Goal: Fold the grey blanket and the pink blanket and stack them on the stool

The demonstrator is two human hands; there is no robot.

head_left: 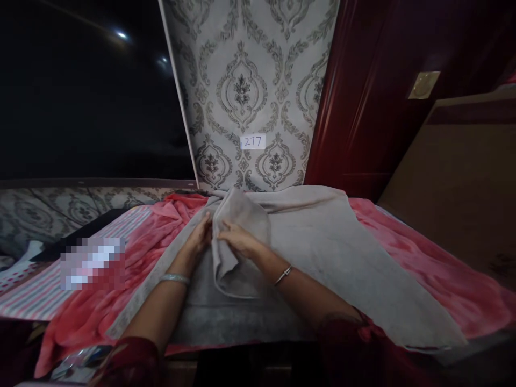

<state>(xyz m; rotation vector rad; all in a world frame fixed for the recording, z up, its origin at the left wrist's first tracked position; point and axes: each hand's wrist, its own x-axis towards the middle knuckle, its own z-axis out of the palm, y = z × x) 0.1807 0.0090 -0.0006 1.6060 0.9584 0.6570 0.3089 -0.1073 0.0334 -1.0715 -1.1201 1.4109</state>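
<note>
Grey sheet (322, 258) taken as the landmark. Grey flap (248, 274) stands folded and partly raised on the sheet's left-of-centre area; whether it is a separate cloth or part of the sheet, cannot tell.

Right hand (242, 239) lies over the flap, its fingers bent toward the flap's left edge; whether thumb and fingers pinch cloth, cannot tell. Left hand (200, 235) is above the sheet's left part, just beside that edge, fingers roughly together; contact cannot be confirmed.

Failure modes (judgement):
1. Flap slumps. Cause: it looks soft, with a curled lower edge, and a light hold leaves its top unsupported.
2. Layers shear or crease. Cause: unequal pull between hands; the sheet's far edge already shows wrinkles.
3. Sheet drags. Cause: forearms reach low across it, and the pink blanket (395, 242), under the sheet and showing on both its sides, looks plush and rumpled, a poor base.
4. Snag. Cause: bangle (284, 274) on the right wrist, above the sheet's middle, could catch pile or a hem.
</note>
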